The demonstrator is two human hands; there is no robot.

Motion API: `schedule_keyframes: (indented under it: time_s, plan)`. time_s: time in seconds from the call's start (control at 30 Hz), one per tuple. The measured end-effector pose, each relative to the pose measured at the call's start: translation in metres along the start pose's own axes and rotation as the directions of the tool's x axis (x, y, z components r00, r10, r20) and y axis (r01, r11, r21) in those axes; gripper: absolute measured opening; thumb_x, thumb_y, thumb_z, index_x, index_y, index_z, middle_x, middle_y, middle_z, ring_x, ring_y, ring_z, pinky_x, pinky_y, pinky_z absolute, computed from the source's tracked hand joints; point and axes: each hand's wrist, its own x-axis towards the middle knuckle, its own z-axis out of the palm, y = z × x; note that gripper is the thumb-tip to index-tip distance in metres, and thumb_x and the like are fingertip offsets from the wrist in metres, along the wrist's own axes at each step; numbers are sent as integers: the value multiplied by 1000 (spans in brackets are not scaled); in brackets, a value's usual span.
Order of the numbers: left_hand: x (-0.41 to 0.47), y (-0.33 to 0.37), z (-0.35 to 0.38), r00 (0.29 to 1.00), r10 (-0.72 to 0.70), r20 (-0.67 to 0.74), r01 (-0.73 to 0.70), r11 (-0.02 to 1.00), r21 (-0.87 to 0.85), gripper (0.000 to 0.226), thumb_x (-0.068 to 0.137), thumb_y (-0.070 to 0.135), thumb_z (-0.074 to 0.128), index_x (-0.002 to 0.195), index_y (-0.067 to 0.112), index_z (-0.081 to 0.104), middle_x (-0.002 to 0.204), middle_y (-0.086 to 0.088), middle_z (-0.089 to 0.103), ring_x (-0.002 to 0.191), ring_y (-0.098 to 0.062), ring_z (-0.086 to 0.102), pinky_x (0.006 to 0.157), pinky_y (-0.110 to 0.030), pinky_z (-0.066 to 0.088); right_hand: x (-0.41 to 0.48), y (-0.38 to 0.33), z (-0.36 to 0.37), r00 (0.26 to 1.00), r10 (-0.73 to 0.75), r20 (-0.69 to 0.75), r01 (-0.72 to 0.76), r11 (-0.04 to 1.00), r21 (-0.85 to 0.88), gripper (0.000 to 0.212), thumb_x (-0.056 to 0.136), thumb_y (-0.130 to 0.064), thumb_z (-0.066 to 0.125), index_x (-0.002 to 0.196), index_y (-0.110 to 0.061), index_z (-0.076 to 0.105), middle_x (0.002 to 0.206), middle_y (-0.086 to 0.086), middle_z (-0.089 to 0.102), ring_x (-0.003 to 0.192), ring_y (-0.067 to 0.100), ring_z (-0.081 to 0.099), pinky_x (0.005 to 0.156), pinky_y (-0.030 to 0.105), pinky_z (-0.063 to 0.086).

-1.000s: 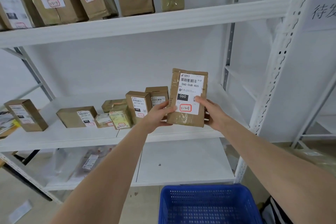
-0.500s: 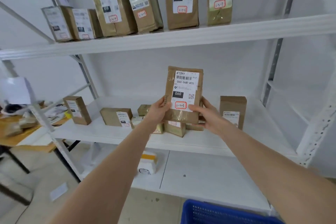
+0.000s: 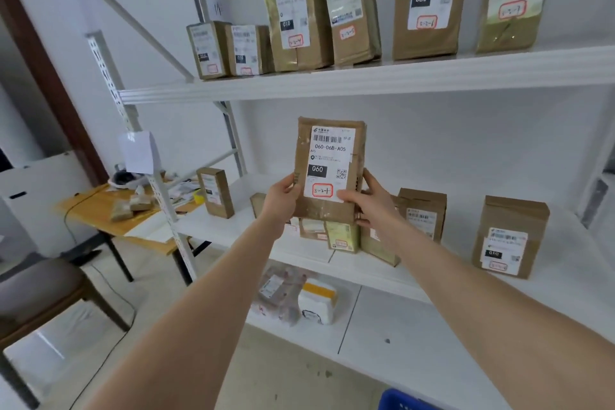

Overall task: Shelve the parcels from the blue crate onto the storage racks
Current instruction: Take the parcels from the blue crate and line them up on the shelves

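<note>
I hold a flat brown parcel (image 3: 327,156) upright in front of the white storage rack, its white label reading 060-06B-A05 facing me. My left hand (image 3: 281,201) grips its lower left edge. My right hand (image 3: 367,201) grips its lower right edge, thumb on the label. The parcel hangs in the air between the upper shelf (image 3: 366,78) and the middle shelf (image 3: 562,263). Only a corner of the blue crate (image 3: 401,401) shows at the bottom edge.
Several labelled brown parcels stand along the upper shelf and on the middle shelf behind my hands. A wrapped bundle and a white-and-yellow box (image 3: 316,304) lie on the low shelf. A wooden table (image 3: 100,210) and a chair (image 3: 40,296) stand at left.
My view has swung left and closer to the rack; the crate has nearly left the frame. Both hands still hold the parcel, which now sits in front of the left shelf bay.
</note>
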Motion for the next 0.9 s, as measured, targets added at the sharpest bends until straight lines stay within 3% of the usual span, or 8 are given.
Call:
schedule_keyframes:
  time_s: [0.23,0.5,0.67,0.77,0.9]
  plan:
    - [42,15,-76,993,107,-46,-109,994,-31,32,99,12,40,123,20,60,109,-4,68,106,-25,63,97,-44,50,31,-28,80,980,-179,-84,173,982,-74,89,76,-22,77,149,-33,26,109,-1,68,93,19,68,71,33,58]
    - [108,62,-194,955,285,83,-278,957,-89,32,99,12,41,123,19,61,100,-1,68,96,-21,65,95,-44,51,61,-89,196,900,-371,-228,358,929,-96,83,77,-23,75,147,-34,32,109,0,66,97,15,65,68,25,53]
    - [145,90,-250,945,316,86,-305,945,-120,36,98,15,44,132,16,55,115,-5,66,104,-23,63,96,-41,50,79,-131,251,854,-449,-265,432,894,-122,73,78,-23,74,142,-31,42,118,-3,61,96,9,61,64,18,47]
    - [175,99,-277,935,351,60,-343,933,-105,38,95,18,47,132,16,55,122,-6,64,111,-25,62,98,-45,49,96,-152,278,829,-491,-268,467,871,-154,64,77,-22,75,136,-29,50,111,-5,60,86,3,61,58,15,45]
    - [207,113,-303,911,409,54,-396,903,-164,35,97,14,43,128,14,57,113,-5,68,97,-23,67,92,-42,53,129,-177,305,798,-547,-251,515,837,-186,57,74,-21,76,127,-31,56,98,-9,66,87,14,67,57,23,50]
